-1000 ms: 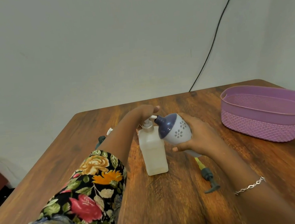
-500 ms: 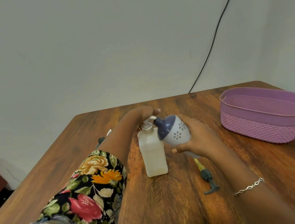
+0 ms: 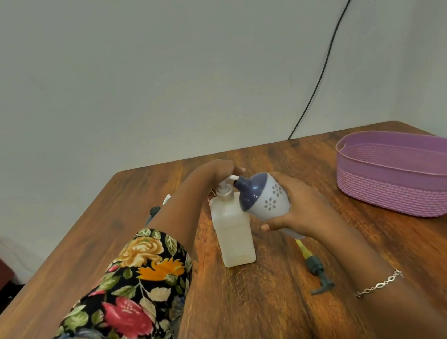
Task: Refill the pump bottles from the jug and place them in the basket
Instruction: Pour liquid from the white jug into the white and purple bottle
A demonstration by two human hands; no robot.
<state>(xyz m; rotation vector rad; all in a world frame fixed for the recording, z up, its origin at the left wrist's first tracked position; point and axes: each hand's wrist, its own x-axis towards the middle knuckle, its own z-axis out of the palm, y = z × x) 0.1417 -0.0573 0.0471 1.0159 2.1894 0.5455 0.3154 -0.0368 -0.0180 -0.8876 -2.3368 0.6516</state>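
Observation:
A translucent white square pump bottle (image 3: pixel 233 232) stands upright on the wooden table (image 3: pixel 261 318). My left hand (image 3: pixel 215 170) rests on top of its pump head, fingers laid over it, and the white nozzle pokes out to the right. My right hand (image 3: pixel 302 210) grips a white bottle with a navy top and flower pattern (image 3: pixel 264 198). That bottle is tilted, its open neck touching the nozzle. The purple basket (image 3: pixel 403 193) sits at the right with nothing visible inside.
A loose dark green pump with a yellow tube (image 3: pixel 316 273) lies on the table under my right forearm. Small dark and white items (image 3: pixel 157 209) peek out behind my left arm. A black cable (image 3: pixel 324 65) runs down the wall.
Both hands and both bottles keep the same positions. Only the view has drifted slightly.

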